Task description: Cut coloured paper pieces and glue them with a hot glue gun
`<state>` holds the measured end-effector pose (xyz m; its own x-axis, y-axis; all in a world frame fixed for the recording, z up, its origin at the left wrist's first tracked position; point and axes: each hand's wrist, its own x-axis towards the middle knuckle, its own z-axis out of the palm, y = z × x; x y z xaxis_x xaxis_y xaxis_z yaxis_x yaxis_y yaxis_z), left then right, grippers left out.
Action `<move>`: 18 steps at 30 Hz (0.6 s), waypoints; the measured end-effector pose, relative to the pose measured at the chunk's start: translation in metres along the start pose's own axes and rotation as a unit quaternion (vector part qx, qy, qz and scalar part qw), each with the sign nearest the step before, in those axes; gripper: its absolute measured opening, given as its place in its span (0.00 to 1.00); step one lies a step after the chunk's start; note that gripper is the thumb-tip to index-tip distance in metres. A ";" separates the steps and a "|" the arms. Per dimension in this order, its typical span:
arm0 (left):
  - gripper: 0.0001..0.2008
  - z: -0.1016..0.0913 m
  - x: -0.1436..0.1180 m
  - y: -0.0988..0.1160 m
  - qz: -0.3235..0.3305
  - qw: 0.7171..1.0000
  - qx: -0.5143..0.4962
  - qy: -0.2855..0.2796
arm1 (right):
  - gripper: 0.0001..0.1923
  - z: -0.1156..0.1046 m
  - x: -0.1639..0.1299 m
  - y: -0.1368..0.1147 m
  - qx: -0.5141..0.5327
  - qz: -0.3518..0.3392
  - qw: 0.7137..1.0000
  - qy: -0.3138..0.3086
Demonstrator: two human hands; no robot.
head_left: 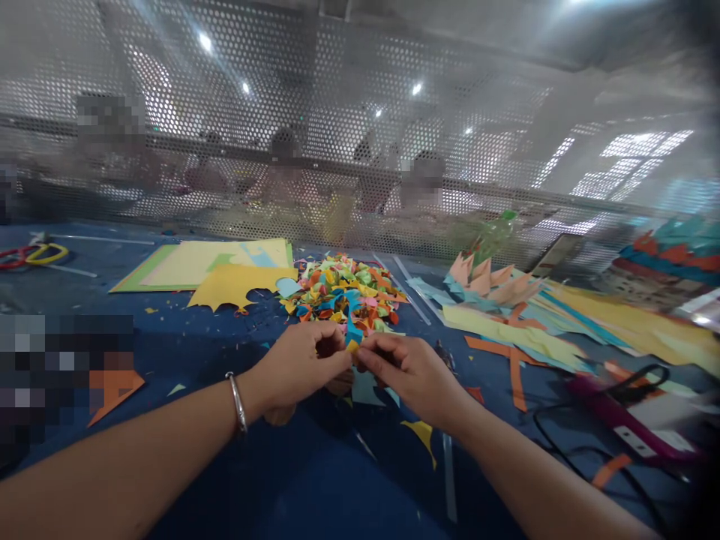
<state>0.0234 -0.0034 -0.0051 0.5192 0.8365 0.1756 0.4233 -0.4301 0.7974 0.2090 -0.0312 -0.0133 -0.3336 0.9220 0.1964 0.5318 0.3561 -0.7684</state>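
Note:
Above the table's near middle, my left hand (298,364) and my right hand (416,371) meet fingertip to fingertip. Both pinch a small blue and yellow paper piece (353,330); whether it is one piece or two joined is hard to tell. Just beyond the fingers lies a heap of colourful paper scraps (365,281). A pale blue-grey paper scrap (368,390) lies under my hands, and a yellow scrap (421,435) lies nearer, below my right hand. My left wrist wears a silver bangle (238,403).
A yellow sheet with a cut edge (225,285) overlaps stacked paper (163,266) at left. Scissors (48,253) lie far left. Right are peach paper points (489,279), orange strips (517,375) and a purple power strip (635,431) with black cables. A perforated metal screen (337,97) closes the back.

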 end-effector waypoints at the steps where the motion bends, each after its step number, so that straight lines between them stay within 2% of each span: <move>1: 0.06 0.000 0.000 0.001 0.001 1.000 0.000 -0.002 | 0.13 0.000 0.000 -0.001 -0.009 -0.006 1.000 0.002; 7: 0.07 -0.002 0.001 0.000 0.029 0.999 -0.021 0.008 | 0.10 0.001 -0.001 -0.004 -0.044 -0.032 0.998 0.005; 13: 0.08 -0.009 0.001 0.002 0.033 0.999 0.033 -0.001 | 0.12 0.002 -0.002 -0.003 -0.039 -0.034 0.999 0.007; 16: 0.08 -0.026 0.000 0.006 0.025 0.997 0.043 -0.060 | 0.14 0.000 0.000 -0.001 -0.059 -0.037 0.997 0.019; 18: 0.06 -0.040 -0.001 0.008 0.011 0.986 0.073 -0.149 | 0.14 -0.001 0.001 0.001 -0.070 -0.034 0.997 0.022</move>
<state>-0.0033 0.0056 0.0239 0.7156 0.6985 -0.0027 0.5001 -0.5095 0.7002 0.2101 -0.0303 -0.0129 -0.3394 0.9001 0.2731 0.6141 0.4320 -0.6605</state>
